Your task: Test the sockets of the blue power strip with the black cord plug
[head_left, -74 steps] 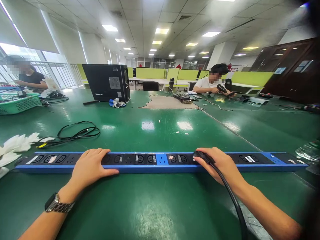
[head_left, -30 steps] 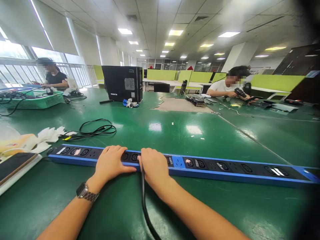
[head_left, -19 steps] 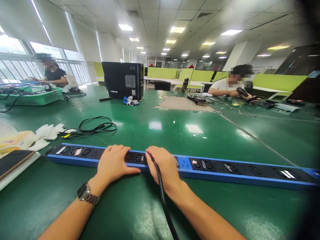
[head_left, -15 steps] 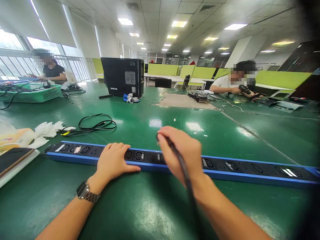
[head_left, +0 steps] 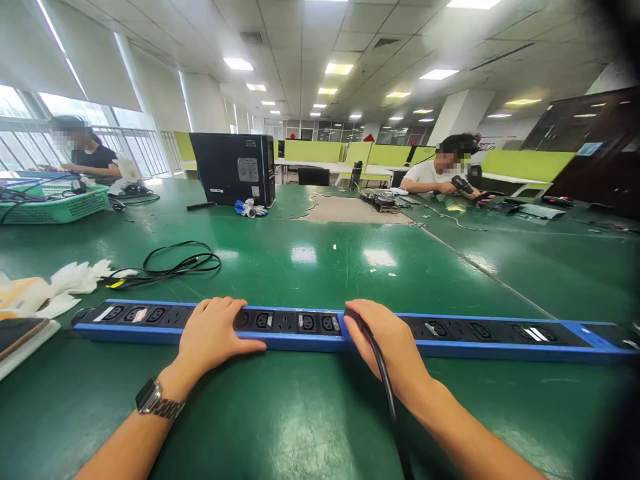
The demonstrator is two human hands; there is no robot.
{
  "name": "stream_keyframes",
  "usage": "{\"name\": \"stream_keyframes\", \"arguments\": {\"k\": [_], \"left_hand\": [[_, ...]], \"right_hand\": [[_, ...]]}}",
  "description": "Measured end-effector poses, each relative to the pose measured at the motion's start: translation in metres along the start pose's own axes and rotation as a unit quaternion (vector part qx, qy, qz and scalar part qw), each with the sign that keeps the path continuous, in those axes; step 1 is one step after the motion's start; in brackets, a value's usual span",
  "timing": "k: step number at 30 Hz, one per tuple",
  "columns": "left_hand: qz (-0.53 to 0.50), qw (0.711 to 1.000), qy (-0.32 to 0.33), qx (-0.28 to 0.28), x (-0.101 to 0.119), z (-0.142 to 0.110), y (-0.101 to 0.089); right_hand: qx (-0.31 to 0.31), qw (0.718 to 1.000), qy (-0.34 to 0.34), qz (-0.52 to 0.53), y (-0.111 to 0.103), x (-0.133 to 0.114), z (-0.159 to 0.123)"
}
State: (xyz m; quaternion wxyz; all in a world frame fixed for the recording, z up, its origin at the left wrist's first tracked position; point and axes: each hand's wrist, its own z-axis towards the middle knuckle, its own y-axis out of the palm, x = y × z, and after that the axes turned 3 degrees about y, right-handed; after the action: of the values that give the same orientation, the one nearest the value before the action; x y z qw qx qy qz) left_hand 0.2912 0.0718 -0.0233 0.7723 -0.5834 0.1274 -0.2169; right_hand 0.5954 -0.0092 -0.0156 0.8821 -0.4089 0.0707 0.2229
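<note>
A long blue and black power strip [head_left: 295, 341] lies across the table in front of me, with a row of sockets facing up. My left hand [head_left: 213, 333] is wrapped over it left of the middle, thumb on the near side and fingers on the far edge. My right hand [head_left: 387, 340] is closed round a black power cord plug [head_left: 351, 313] at the strip, just right of the middle. Its cord [head_left: 387, 390] runs down toward me. My fingers hide the plug's front and the socket beneath, so I cannot tell whether it is fully seated.
A coiled black cable [head_left: 183, 260] lies behind the strip. Tissues [head_left: 75, 277] and a phone-like dark slab [head_left: 23, 337] are at left. Further back stand a green basket [head_left: 65, 207], a black computer case [head_left: 233, 170] and blue-white gloves [head_left: 250, 209]. Two people sit across the table.
My right hand went left along the strip with the plug, touched near my left hand, lifted away, and came down again further right. My left hand keeps its hold on the strip.
</note>
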Motion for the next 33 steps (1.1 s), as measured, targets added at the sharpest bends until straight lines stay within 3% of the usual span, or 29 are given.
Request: {"name": "stream_keyframes", "arguments": {"k": [7, 14, 17, 21, 23, 26, 30, 33], "left_hand": [[0.005, 1.000, 0.003, 0.003, -0.001, -0.001, 0.000], [0.005, 1.000, 0.007, 0.010, -0.003, -0.001, 0.001], [0.014, 1.000, 0.007, 0.008, -0.002, -0.001, 0.001], [0.016, 1.000, 0.008, 0.005, -0.002, -0.001, 0.000], [0.015, 1.000, 0.005, 0.001, -0.003, -0.001, 0.000], [0.008, 1.000, 0.002, -0.004, -0.003, -0.001, 0.000], [0.009, 1.000, 0.003, 0.000, -0.003, -0.001, 0.000], [0.016, 1.000, -0.005, -0.006, -0.002, -0.001, 0.000]], "right_hand": [[-0.020, 0.999, -0.032, 0.016, 0.002, 0.007, -0.012], [-0.061, 0.997, 0.037, 0.026, 0.014, 0.018, -0.011], [0.022, 0.992, 0.085, 0.092, -0.004, 0.017, 0.005], [0.218, 0.961, 0.144, 0.085, -0.065, 0.022, 0.030], [0.243, 0.956, 0.159, 0.048, -0.090, 0.034, 0.029], [0.183, 0.966, 0.181, 0.004, -0.096, 0.062, 0.006], [0.062, 0.985, 0.156, -0.031, -0.067, 0.097, -0.035], [0.025, 0.992, 0.115, -0.038, -0.050, 0.103, -0.046]]}}
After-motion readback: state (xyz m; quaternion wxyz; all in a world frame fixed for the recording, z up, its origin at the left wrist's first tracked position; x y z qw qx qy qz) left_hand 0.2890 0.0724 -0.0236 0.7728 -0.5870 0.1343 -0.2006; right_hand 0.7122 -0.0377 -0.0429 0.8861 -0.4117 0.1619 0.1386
